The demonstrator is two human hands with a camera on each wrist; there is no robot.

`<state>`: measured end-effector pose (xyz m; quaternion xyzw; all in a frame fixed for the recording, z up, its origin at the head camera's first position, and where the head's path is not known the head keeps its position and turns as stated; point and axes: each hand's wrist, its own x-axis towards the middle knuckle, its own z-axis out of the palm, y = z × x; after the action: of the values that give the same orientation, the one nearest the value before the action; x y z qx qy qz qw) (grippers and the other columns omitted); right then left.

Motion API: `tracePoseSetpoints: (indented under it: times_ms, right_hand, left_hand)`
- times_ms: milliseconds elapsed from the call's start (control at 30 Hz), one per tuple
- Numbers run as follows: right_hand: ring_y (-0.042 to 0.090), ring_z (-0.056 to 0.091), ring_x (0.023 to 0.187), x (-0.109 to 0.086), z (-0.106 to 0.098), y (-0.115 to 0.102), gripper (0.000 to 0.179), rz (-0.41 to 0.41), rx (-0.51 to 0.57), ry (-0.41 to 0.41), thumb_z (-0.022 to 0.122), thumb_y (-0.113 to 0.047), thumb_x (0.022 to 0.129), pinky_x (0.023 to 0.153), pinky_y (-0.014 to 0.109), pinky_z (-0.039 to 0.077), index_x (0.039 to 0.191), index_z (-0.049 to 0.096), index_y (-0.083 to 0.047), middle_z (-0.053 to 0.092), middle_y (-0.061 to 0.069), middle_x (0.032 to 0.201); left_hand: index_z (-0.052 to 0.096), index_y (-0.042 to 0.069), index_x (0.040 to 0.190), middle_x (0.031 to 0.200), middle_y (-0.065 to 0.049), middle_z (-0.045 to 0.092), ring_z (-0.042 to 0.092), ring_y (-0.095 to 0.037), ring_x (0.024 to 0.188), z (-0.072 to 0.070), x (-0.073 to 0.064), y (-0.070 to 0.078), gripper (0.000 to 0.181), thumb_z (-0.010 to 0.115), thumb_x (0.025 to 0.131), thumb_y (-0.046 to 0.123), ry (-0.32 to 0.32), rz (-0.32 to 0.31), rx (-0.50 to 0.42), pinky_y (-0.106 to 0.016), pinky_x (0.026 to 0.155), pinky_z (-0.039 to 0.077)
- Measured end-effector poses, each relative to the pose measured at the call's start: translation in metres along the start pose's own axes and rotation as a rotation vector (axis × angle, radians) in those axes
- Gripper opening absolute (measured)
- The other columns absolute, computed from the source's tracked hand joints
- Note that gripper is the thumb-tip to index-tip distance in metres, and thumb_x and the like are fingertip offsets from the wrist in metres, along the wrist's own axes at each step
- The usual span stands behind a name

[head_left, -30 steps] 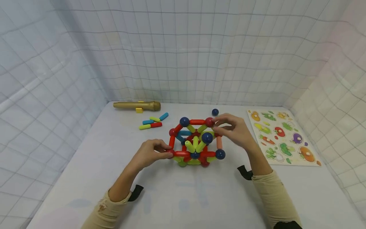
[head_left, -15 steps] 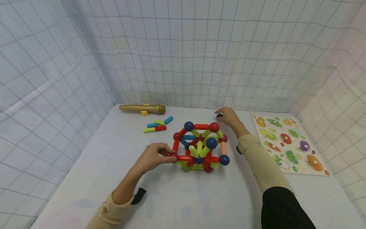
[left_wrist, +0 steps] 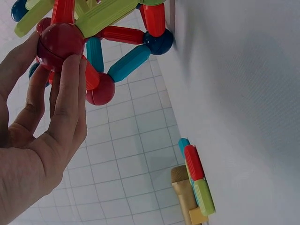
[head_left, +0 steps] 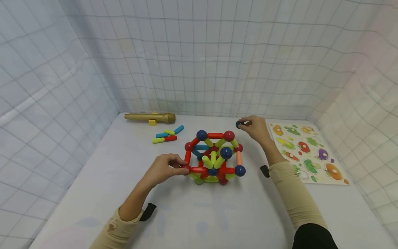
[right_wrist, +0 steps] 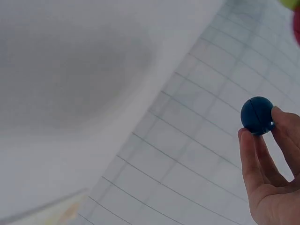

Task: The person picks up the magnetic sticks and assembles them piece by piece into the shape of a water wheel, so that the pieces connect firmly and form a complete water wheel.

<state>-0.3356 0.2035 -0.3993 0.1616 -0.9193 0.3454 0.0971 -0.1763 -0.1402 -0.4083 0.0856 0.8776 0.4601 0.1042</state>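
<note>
A structure of coloured rods and balls (head_left: 215, 136) stands on the table in front of the person. Its left corner ball (left_wrist: 61, 44), a red one, is pinched between the thumb and fingers of the left hand (head_left: 163, 170). Behind the structure and to its right, the right hand (head_left: 256, 129) pinches a loose dark blue ball (right_wrist: 257, 115) at its fingertips. In the right wrist view this ball is apart from the structure and from the table. Several yellow-green rods fan out from the structure's front blue ball (head_left: 212, 171), one tipped with another blue ball (head_left: 226, 153).
Loose rods (head_left: 170, 138) in red, blue and yellow-green lie left of the structure. A gold toy microphone (head_left: 149, 117) lies at the back left with yellow blocks against it. On the right is a vegetable puzzle board (head_left: 289, 129). Grid-patterned cloth walls (head_left: 199, 69) enclose the table.
The right hand has left the structure's upper red ball, reached back to the loose blue ball and picked it up. The left hand keeps its pinch on the corner ball.
</note>
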Motion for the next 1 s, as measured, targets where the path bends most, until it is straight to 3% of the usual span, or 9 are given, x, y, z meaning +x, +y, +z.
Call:
tracePoseSetpoints:
  times_ms: [167,300,400,500,700,1000]
  right_hand:
    - [0.032,0.073,0.089,-0.025,-0.025,-0.044,0.023,-0.203,0.059,0.180,0.073,-0.011,0.086,0.075,0.041,0.059,0.107,0.074,-0.002,0.069,0.017,0.106]
    - [0.027,0.073,0.087,-0.046,-0.032,-0.086,0.024,-0.429,0.052,0.252,0.077,-0.007,0.082,0.076,0.037,0.059,0.105,0.074,-0.001,0.070,0.014,0.104]
    - [0.023,0.071,0.089,-0.064,-0.030,-0.116,0.027,-0.598,0.045,0.210,0.080,-0.005,0.078,0.076,0.033,0.059,0.104,0.075,-0.002,0.070,0.013,0.104]
    - [0.021,0.069,0.094,-0.078,-0.021,-0.139,0.028,-0.707,0.014,0.084,0.081,-0.006,0.078,0.077,0.028,0.059,0.105,0.075,-0.004,0.070,0.012,0.106]
    - [0.016,0.068,0.094,-0.090,-0.003,-0.158,0.026,-0.734,-0.129,-0.120,0.081,-0.011,0.079,0.076,0.022,0.058,0.104,0.076,-0.008,0.070,0.006,0.105]
    - [0.013,0.067,0.093,-0.089,0.008,-0.160,0.023,-0.779,-0.193,-0.144,0.080,-0.013,0.080,0.077,0.021,0.056,0.102,0.077,-0.010,0.070,0.003,0.103]
  left_hand:
    - [0.072,0.014,0.099,0.095,0.000,0.072,0.062,-0.018,0.093,-0.004,-0.001,0.000,0.025,0.078,0.082,0.031,0.005,-0.002,0.005,-0.030,0.076,0.053]
    - [0.071,0.015,0.098,0.095,0.000,0.072,0.062,-0.017,0.093,-0.004,-0.001,0.000,0.023,0.078,0.082,0.031,0.008,-0.002,0.010,-0.030,0.076,0.053]
    - [0.072,0.015,0.098,0.095,0.001,0.072,0.063,-0.017,0.093,-0.002,0.000,0.000,0.022,0.078,0.083,0.030,0.007,-0.004,0.012,-0.030,0.076,0.053]
    - [0.072,0.015,0.098,0.095,0.001,0.072,0.063,-0.017,0.093,0.001,0.001,0.001,0.022,0.078,0.083,0.030,0.004,-0.001,0.009,-0.030,0.076,0.054]
    - [0.072,0.015,0.097,0.095,0.001,0.072,0.063,-0.017,0.092,0.003,0.000,0.002,0.021,0.077,0.083,0.030,-0.001,0.016,-0.002,-0.031,0.076,0.054]
    - [0.072,0.015,0.097,0.096,0.001,0.071,0.063,-0.018,0.093,0.000,-0.002,0.001,0.021,0.077,0.083,0.030,0.005,0.022,0.001,-0.031,0.076,0.054]
